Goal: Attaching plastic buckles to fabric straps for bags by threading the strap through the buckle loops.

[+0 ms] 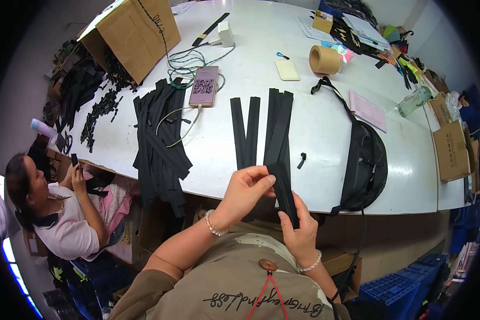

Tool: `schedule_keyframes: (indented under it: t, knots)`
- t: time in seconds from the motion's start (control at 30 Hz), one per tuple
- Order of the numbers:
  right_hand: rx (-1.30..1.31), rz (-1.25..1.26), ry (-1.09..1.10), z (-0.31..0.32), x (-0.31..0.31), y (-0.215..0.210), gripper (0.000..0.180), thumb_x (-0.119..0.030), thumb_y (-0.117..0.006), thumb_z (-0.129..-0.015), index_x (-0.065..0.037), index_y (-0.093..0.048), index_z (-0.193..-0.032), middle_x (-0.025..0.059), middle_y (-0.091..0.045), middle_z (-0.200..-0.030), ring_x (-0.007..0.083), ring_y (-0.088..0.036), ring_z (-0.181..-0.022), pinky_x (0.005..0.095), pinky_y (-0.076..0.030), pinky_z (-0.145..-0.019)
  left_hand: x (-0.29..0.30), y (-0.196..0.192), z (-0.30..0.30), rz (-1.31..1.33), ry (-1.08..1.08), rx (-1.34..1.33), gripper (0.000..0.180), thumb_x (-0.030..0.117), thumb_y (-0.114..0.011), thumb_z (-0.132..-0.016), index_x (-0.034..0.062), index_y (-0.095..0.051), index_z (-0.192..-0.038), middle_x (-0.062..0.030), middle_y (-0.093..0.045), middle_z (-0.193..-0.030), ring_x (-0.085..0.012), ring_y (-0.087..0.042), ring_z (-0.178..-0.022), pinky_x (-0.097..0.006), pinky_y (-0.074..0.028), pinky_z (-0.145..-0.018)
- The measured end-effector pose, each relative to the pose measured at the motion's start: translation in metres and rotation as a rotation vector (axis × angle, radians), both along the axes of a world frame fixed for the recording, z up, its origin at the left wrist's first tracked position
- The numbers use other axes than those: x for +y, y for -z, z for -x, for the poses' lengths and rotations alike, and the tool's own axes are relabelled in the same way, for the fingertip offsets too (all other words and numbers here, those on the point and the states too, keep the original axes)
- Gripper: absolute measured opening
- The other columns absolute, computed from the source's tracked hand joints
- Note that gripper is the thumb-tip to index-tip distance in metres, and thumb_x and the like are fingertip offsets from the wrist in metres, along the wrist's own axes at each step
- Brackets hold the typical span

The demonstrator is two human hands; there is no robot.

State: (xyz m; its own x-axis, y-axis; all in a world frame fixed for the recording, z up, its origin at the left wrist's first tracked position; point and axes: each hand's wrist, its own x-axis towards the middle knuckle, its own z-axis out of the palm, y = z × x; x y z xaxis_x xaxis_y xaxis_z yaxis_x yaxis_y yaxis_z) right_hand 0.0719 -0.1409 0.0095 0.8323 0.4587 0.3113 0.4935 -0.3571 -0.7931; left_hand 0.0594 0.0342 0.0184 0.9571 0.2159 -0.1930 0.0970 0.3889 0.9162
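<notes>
Between my two hands, a short black zipper strip (285, 196) is held at the table's near edge, with a line running down its middle. My left hand (249, 188) pinches its upper end between thumb and fingers. Lower down, my right hand (300, 226) is closed on the other end, thumb on top. Just beyond lie several flat black strips (278, 122), partly hidden by the held one, and a pair of black strips (239, 128) to their left. A small black zipper slider (302, 160) lies to the right of them.
A heap of black strips (157, 141) hangs over the table edge on the left, near a charging phone (204, 86). Small black parts (100, 113) spill beside a cardboard box (136, 40). On the right lies a black waist bag (365, 165). A seated co-worker (64, 213) is at left.
</notes>
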Motion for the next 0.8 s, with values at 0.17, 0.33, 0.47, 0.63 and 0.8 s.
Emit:
schedule_keyframes:
  t: [0.17, 0.33, 0.47, 0.63, 0.8]
  knots:
    - [0.608, 0.004, -0.133, -0.008, -0.025, -0.003, 0.029, -0.004, -0.065, -0.08, 0.003, -0.061, -0.108, 0.0101, -0.067, -0.076, 0.0139, -0.064, -0.064, 0.0247, -0.05, -0.06, 0.05, 0.008, -0.009, 0.113, -0.399, -0.08, 0.005, 0.008, -0.06, -0.086, 0.0029, -0.06, -0.085, -0.0026, -0.06, -0.072, -0.0098, -0.059, -0.062, -0.024, -0.052, -0.061]
    - [0.791, -0.143, -0.118, -0.019, -0.059, 0.004, 0.022, 0.002, -0.062, -0.081, 0.004, -0.063, -0.103, 0.008, -0.067, -0.077, 0.0086, -0.062, -0.063, 0.0202, -0.049, -0.057, 0.098, 0.008, 0.001, 0.072, -0.618, -0.107, 0.004, 0.008, -0.061, -0.087, 0.0052, -0.058, -0.087, -0.0012, -0.059, -0.072, -0.0097, -0.06, -0.065, -0.024, -0.053, -0.061]
    - [0.789, -0.327, -0.045, -0.02, -0.055, -0.013, 0.026, 0.007, -0.062, -0.079, 0.006, -0.06, -0.105, 0.0103, -0.066, -0.08, 0.0106, -0.063, -0.065, 0.02, -0.05, -0.06, 0.102, 0.017, 0.007, 0.052, -0.624, -0.079, 0.005, 0.009, -0.059, -0.088, 0.0047, -0.057, -0.087, -0.0004, -0.057, -0.074, -0.01, -0.059, -0.067, -0.024, -0.053, -0.062]
    - [0.523, -0.37, 0.058, -0.016, -0.05, -0.017, 0.035, 0.009, -0.065, -0.074, 0.003, -0.057, -0.108, 0.0072, -0.064, -0.082, 0.0089, -0.061, -0.073, 0.019, -0.047, -0.066, 0.096, 0.023, 0.005, 0.011, -0.61, -0.072, 0.007, 0.009, -0.058, -0.089, 0.0045, -0.056, -0.084, -0.0003, -0.056, -0.074, -0.0106, -0.058, -0.069, -0.023, -0.053, -0.063]
    - [0.175, -0.269, 0.248, -0.015, -0.049, -0.008, 0.03, 0.007, -0.069, -0.072, 0.002, -0.058, -0.1, 0.0057, -0.062, -0.087, 0.0067, -0.058, -0.078, 0.0194, -0.047, -0.07, 0.097, 0.028, 0.004, -0.007, -0.601, -0.08, 0.008, 0.009, -0.057, -0.089, 0.0048, -0.055, -0.083, -0.0003, -0.055, -0.074, -0.0107, -0.059, -0.069, -0.023, -0.054, -0.064]
